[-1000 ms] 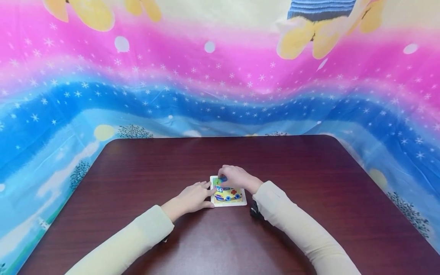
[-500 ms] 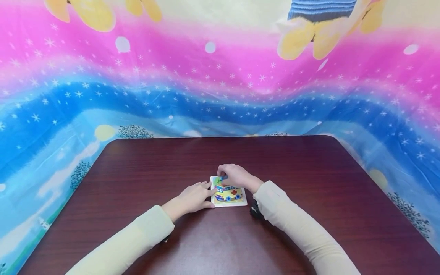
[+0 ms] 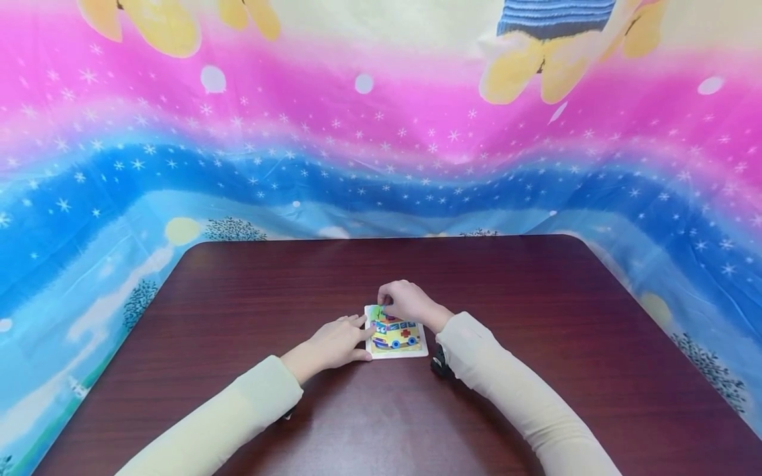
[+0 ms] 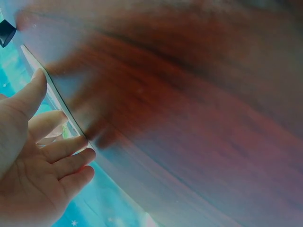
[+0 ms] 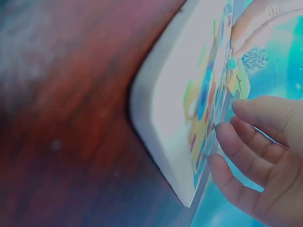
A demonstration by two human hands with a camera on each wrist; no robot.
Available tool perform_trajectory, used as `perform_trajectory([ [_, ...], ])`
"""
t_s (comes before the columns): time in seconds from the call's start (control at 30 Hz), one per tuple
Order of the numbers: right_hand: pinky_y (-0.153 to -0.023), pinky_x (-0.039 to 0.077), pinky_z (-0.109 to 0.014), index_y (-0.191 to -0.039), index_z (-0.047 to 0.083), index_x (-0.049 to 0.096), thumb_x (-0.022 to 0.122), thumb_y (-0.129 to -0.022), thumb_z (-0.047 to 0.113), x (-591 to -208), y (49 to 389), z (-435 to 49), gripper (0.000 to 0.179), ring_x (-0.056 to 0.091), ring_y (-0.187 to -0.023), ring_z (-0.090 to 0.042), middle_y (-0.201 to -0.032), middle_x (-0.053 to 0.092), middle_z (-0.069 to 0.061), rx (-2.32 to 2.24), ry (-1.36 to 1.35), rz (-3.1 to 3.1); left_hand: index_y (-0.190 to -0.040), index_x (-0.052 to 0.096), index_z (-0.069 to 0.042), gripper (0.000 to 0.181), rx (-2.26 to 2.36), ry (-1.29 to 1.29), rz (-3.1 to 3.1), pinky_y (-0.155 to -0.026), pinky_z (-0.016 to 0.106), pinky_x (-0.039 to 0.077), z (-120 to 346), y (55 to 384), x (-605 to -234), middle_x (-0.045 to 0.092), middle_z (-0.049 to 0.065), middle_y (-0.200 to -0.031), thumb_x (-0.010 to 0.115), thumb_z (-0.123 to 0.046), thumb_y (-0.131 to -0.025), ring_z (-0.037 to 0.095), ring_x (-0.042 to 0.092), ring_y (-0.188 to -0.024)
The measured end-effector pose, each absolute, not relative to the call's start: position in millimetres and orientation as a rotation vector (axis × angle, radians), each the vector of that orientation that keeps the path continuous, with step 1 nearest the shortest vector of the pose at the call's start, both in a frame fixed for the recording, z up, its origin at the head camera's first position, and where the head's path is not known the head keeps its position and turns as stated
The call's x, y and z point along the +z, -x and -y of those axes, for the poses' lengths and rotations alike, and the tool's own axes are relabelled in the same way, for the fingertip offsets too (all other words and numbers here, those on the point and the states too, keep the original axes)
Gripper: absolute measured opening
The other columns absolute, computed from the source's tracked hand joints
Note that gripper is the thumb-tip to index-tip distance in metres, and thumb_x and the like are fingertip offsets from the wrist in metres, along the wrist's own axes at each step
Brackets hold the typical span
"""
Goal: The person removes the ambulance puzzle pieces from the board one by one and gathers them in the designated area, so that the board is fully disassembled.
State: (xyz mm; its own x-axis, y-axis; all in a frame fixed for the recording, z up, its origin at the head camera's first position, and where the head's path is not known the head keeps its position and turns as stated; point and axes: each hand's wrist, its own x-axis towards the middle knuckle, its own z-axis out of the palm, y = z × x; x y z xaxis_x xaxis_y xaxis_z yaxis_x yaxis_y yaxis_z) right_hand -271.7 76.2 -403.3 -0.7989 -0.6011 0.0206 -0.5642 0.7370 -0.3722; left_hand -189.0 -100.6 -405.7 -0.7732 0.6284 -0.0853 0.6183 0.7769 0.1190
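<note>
A small jigsaw board (image 3: 397, 355) with a white frame and a yellow ambulance picture lies on the table. My left hand (image 3: 333, 342) rests at its left edge, fingers extended, one finger reaching onto the picture. In the left wrist view, thumb and fingers of the left hand (image 4: 45, 156) touch the board's edge (image 4: 59, 99). Over the board's far part, my right hand (image 3: 409, 301) bends its fingers down. The right wrist view shows a green and yellow puzzle piece (image 5: 240, 84) standing tilted up from the board (image 5: 163, 113), pinched at the right hand's (image 5: 265, 146) thumb tip. The fingers partly hide the far side of the picture.
The dark reddish-brown table (image 3: 268, 284) extends around the board. A colourful printed cloth (image 3: 369, 152) hangs behind and along the sides. A black wrist device (image 3: 439, 362) sits under the right sleeve.
My right hand has shifted slightly away from me, and more of the ambulance's roof shows. The blue part seen at its fingertips earlier is less visible. My left hand and the board stay put.
</note>
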Motion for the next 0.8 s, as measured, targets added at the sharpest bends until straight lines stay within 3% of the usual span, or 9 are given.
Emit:
perform_trajectory([
  [0.8,-0.065,0.049,-0.028,-0.086,0.012,0.069,0.069,-0.082,0.008,-392,288,-141,0.005,0.056,-0.074,-0.013,-0.083,0.063,0.002,-0.783,0.771,-2.807,-0.128,0.056,-0.008,0.054,0.152,-0.975,-2.855,-0.102,0.039,0.033,101,188,-406,0.046,0.020,-0.133,0.063,-0.040,-0.085,0.032,0.042,-0.123],
])
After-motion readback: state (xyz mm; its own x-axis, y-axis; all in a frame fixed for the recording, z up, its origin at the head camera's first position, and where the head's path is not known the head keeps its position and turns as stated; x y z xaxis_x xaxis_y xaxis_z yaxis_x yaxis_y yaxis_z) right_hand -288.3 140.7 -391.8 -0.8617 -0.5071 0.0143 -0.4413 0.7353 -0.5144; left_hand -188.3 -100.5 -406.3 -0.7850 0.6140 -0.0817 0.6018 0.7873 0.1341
